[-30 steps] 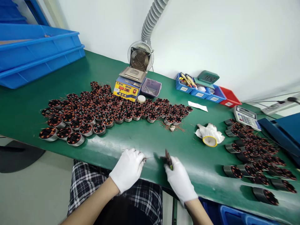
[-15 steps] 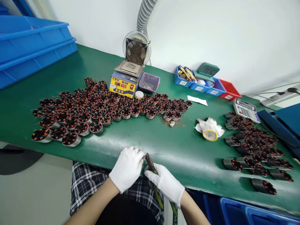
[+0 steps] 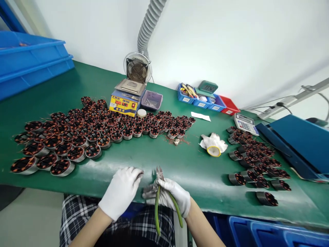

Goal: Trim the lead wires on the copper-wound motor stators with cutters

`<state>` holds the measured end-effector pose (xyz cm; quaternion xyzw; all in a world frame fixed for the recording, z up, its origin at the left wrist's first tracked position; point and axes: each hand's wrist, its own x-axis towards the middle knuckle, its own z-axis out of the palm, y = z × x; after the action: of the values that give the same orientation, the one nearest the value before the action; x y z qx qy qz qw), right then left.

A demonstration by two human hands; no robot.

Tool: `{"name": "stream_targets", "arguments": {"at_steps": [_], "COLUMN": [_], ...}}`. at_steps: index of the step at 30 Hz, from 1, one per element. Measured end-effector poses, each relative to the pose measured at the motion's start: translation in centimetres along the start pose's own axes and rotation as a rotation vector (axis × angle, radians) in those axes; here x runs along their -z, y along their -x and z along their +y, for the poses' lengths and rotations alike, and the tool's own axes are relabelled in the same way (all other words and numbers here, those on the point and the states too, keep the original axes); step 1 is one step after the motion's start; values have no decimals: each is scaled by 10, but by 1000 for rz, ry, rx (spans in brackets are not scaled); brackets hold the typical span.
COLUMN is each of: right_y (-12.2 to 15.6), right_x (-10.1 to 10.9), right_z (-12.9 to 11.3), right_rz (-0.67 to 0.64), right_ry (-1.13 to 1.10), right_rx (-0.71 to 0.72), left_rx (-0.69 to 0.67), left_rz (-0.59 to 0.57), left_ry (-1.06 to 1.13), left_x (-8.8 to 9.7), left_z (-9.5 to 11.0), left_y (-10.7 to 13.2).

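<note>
Both my hands wear white gloves and rest at the near edge of the green bench [image 3: 195, 171]. My right hand [image 3: 172, 196] is closed on wire cutters [image 3: 159, 192] with green handles, jaws pointing up. My left hand [image 3: 120, 190] sits beside them, fingers curled; what it pinches is too small to make out. A grey part shows between the two hands. Several wound copper stators [image 3: 77, 135] stand in rows to the left. More dark stators [image 3: 254, 161] lie on their sides to the right.
A yellow and blue solder pot [image 3: 124, 101] with a small fan and grey hose stands at the back. Beside it are a purple tray [image 3: 151, 100], small blue and red bins [image 3: 205, 99], a calculator [image 3: 245, 123], a spare glove [image 3: 213, 144] and blue crates [image 3: 31, 65].
My right hand has turned the cutters upright, handles now hanging down. Both hands have drawn closer together at the bench edge, and the view has shifted to the right.
</note>
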<state>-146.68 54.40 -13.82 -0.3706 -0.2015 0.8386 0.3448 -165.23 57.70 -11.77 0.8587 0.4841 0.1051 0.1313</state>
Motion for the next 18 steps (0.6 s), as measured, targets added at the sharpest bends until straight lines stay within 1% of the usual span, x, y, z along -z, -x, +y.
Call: {"name": "stream_targets", "arguments": {"at_steps": [1,2,3,4,5,6,7,9,10,12,14,15,17,18], "right_y": [-2,-3,-4,-4,-2,0,3,12,18,32,50,59,78,86], "right_x": [8,19,30,43,55,67,77,88,88,78,55,39,5,-12], "right_z": [-7,-16,-29,-44,-60,-76,-92,-115,-121,-124,-117,-112,-102,-97], "right_rz": [19,67,130,203,253,289,321,369,392,433,453,451,404,382], "right_ry": [-31,-39,-34,-16,-5,0,7,19,27,37,94,147,468,635], "right_rx": [82,180,277,386,478,552,623,748,811,921,993,998,971,911], "left_rx": [4,6,9,16,26,37,53,86,104,136,129,108,4,-77], "left_rz": [65,130,181,202,179,116,27,-144,-209,-293,-351,-370,-360,-319], "left_ry": [-22,-51,-87,-122,-145,-156,-155,-138,-132,-141,-142,-123,-35,22], "left_x": [2,4,6,8,8,9,9,9,9,9,7,3,-9,-18], "left_z": [-4,-8,-13,-18,-23,-27,-31,-36,-35,-26,-6,8,41,59], "left_y": [3,6,11,17,23,28,33,38,38,34,23,16,-2,-11]}}
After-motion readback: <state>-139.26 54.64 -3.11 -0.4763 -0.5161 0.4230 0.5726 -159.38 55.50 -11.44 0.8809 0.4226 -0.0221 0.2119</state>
